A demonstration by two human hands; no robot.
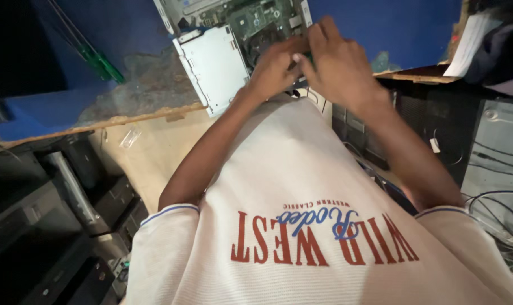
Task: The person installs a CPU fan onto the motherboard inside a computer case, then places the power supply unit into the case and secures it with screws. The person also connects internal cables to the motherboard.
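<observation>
**At the blue bench, both hands inside an opened computer case**

On the worn blue bench top (70,107), whose paint has flaked away to bare board along the front edge, an opened desktop computer case (234,39) lies flat with its insides showing. The side cover is already off, so the interior is exposed; how much of the work inside is finished cannot be judged from here, since the hands cover the spot they are busy with.

The largest part visible in the case is a flat, pale grey metal drive cage (214,68), rectangular and dotted with small holes, tilted toward the bench edge. Behind it sits the green circuit board (256,17), crowded with small components, and a dark round fan housing (265,42) partly hidden under the fingers.

The left hand (273,70) rests on the case beside the fan, fingers curled narrow and pressed together against the right hand. The right hand (338,68) lies over it, fingers bent downward and close, apparently pinching something small and green between the two hands; what it is I cannot tell.

To the left on the bench lie green-handled screwdrivers (101,62), thin-shafted and untouched. Below the bench edge, dark stacked cases (47,214) and loose cables (494,209) fill the floor area.
</observation>
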